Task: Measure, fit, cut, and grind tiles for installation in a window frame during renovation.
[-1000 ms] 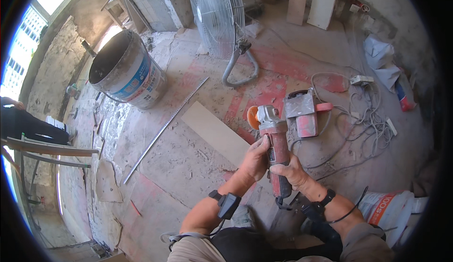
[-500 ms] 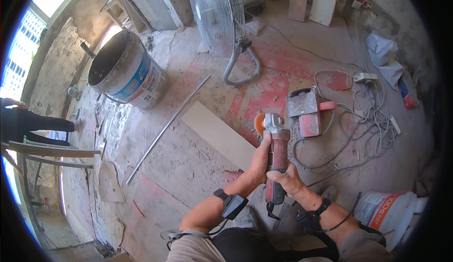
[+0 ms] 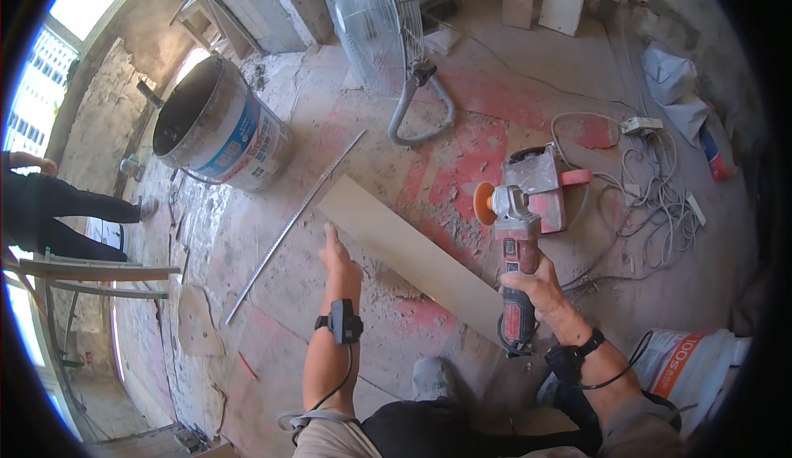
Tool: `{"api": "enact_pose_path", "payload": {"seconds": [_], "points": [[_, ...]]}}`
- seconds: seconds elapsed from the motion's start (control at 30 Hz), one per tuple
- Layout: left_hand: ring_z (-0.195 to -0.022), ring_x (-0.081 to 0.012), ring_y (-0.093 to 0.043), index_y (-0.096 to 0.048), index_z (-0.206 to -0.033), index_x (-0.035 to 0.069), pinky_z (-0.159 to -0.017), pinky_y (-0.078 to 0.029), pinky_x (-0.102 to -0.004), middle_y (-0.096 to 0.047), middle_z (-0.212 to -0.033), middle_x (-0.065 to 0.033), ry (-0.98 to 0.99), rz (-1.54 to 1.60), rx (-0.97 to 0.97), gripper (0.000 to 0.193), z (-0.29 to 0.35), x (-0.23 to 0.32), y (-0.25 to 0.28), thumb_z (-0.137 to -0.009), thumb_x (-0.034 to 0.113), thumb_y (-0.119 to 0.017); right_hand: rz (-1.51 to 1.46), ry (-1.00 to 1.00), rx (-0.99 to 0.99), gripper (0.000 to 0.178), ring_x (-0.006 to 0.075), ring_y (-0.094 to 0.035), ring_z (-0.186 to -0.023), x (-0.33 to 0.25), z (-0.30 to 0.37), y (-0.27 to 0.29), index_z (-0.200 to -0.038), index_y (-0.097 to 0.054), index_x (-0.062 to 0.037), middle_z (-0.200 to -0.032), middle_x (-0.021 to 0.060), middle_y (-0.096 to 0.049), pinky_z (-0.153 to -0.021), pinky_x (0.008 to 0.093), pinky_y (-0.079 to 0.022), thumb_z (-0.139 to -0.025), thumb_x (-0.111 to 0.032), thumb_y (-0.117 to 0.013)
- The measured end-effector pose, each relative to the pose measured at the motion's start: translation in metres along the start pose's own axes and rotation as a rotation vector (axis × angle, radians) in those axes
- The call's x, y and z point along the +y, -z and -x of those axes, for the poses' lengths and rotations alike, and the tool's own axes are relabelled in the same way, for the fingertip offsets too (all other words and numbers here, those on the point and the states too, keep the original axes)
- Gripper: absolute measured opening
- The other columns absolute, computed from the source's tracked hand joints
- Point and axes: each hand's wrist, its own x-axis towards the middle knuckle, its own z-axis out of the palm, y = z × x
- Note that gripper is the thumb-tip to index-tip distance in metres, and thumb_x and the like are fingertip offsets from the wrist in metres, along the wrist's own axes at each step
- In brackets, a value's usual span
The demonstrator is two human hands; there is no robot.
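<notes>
Nearest to the body, a dusty shoe (image 3: 431,378) stands on the near side of the long pale board (image 3: 412,250), and a white container (image 3: 693,371) with an orange band is to the right of this board. The right hand (image 3: 542,293) is wrapped around the body of a red angle grinder (image 3: 520,264), with the thumb laid across it; the tool is held up over the board's right end. The left hand (image 3: 339,257) is free, its fingers loosely stretched, just beside the board's left end; whether it touches the board, I cannot tell. A metal ruler (image 3: 293,229) lies to the left of the board. Beyond the board's right end there are a red and grey power tool (image 3: 536,173) and a socket strip (image 3: 641,125). Farther, a large bucket (image 3: 235,140) stands beyond the board's left end, and a fan (image 3: 375,33) is well behind the board.
</notes>
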Motion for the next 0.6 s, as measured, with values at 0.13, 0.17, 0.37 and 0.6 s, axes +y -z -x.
{"api": "enact_pose_path", "payload": {"seconds": [0.13, 0.17, 0.37, 0.6], "points": [[-0.113, -0.0320, -0.056, -0.044, -0.142, 0.002, -0.093, -0.046, -0.0507, -0.055, -0.133, -0.0137, 0.226, 0.244, -0.408, 0.086, -0.059, 0.011, 0.006, -0.090, 0.069, -0.056, 0.000, -0.016, 0.004, 0.052, 0.0124, -0.060, -0.080, -0.017, 0.004, -0.008, -0.120, -0.055, -0.0049, -0.096, 0.0020, -0.058, -0.070, 0.0303, -0.053, -0.073, -0.011, -0.077], [-0.113, -0.0320, -0.056, -0.044, -0.142, 0.002, -0.093, -0.046, -0.0507, -0.055, -0.133, -0.0137, 0.249, 0.234, -0.420, 0.086, -0.064, 0.015, -0.001, -0.090, 0.069, -0.056, 0.041, -0.020, -0.013, 0.051, 0.0122, -0.060, -0.081, -0.025, 0.005, -0.006, -0.119, -0.055, -0.0047, -0.096, 0.0022, -0.058, -0.071, 0.0300, -0.053, -0.074, -0.012, -0.077], [-0.124, -0.0299, -0.053, -0.047, -0.141, 0.003, -0.104, -0.043, -0.0481, -0.054, -0.138, -0.0142, 0.071, 0.345, -0.408, 0.071, -0.038, 0.005, -0.032, -0.101, 0.061, -0.042, 0.324, 0.026, -0.040, 0.046, 0.0101, -0.056, -0.087, -0.061, 0.009, 0.017, -0.114, -0.057, -0.0037, -0.098, 0.0013, -0.058, -0.076, 0.0291, -0.049, -0.074, -0.015, -0.077], [-0.106, -0.0280, -0.062, -0.058, -0.126, 0.011, -0.089, -0.054, -0.0461, -0.063, -0.122, -0.0072, -0.090, 0.643, -0.464, 0.052, -0.041, 0.078, 0.094, -0.099, 0.052, -0.041, 0.199, -0.112, -0.092, 0.042, 0.0143, -0.061, -0.071, -0.116, 0.032, 0.018, -0.111, -0.057, -0.0029, -0.088, 0.0051, -0.060, -0.064, 0.0320, -0.054, -0.076, -0.019, -0.075]]}}
